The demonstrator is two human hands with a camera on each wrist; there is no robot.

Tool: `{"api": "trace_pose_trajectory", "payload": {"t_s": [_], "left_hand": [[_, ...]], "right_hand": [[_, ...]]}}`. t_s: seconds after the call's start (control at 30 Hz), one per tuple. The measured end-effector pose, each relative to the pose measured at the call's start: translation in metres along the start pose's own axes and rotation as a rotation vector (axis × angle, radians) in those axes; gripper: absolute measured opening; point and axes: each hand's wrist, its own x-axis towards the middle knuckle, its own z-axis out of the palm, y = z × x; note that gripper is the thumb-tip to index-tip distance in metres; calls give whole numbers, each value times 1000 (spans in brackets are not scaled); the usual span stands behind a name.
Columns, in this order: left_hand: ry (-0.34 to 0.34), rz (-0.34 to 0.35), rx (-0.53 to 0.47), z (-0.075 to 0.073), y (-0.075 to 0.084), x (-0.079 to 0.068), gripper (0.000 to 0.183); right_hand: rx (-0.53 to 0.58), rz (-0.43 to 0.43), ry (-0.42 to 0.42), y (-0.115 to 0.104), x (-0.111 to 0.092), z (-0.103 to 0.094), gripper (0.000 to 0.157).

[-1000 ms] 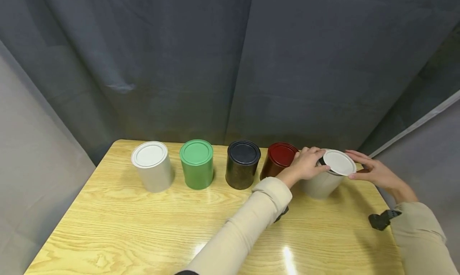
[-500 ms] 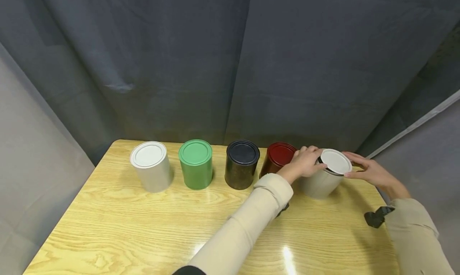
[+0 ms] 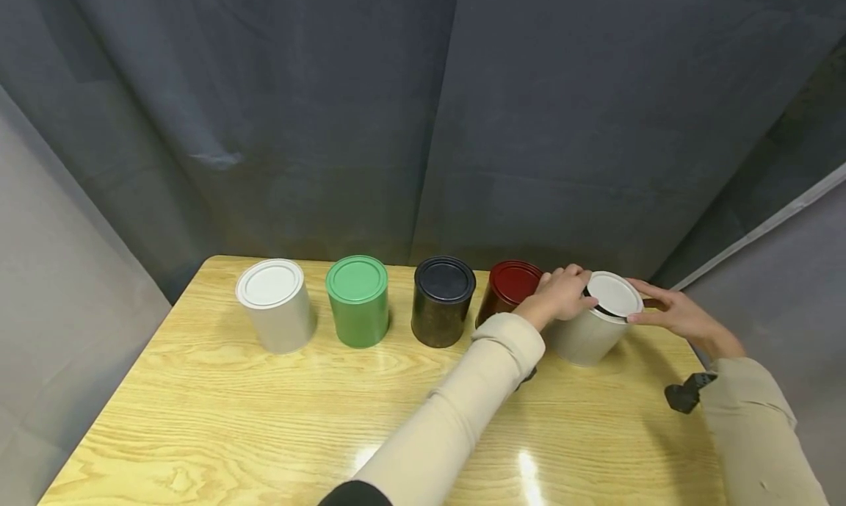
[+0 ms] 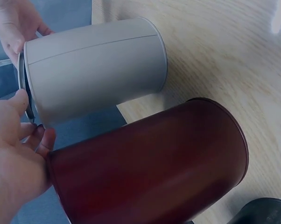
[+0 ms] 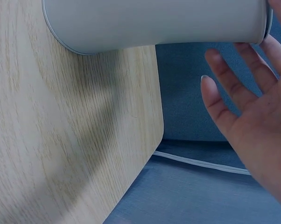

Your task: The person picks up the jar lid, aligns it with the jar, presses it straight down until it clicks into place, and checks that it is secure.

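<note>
At the right end of a row of cans stands a pale grey can [image 3: 584, 342]. Its grey lid [image 3: 615, 294] lies over the mouth, tilted, with a dark gap along the near left rim. My left hand [image 3: 562, 294] pinches the lid's left edge; in the left wrist view its thumb [image 4: 20, 100] is on the lid and its fingers curl near the can's rim. My right hand [image 3: 684, 316] holds the lid's right edge between thumb and fingers. In the right wrist view, its other fingers [image 5: 231, 88] spread below the can. Beside my left hand is a dark red can [image 4: 145, 172].
Left of the red can stand a black can [image 3: 441, 322], a green can [image 3: 360, 319] and a white can [image 3: 280, 322], all lidded. They line the back of a wooden table [image 3: 264, 425]. Grey curtains [image 3: 317, 124] hang behind and at the sides.
The lid has shifted slightly left and now sits more squarely over the grey can. My right hand has moved left with it. My left hand stays at the lid's left edge.
</note>
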Motion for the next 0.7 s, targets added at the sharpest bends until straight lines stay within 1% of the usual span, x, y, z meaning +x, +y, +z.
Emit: {"api": "trace_pose_trajectory", "payload": {"t_s": [0.2,0.33,0.5,0.7], "left_hand": [[-3,-15,6,1,1,-3,55],[-2,-30,5,1,3,-4,54],[11,-36,4,1,3,-5,52],[34,-38,-6,0,2,-5,50]], "right_hand": [[-9,31,-25,-2,-1,0,75],[-23,32,-28,-5,-3,-1,75],[-23,30,-10,-7,-4,1,74],[-1,13,24,-5,-4,3,68]]}}
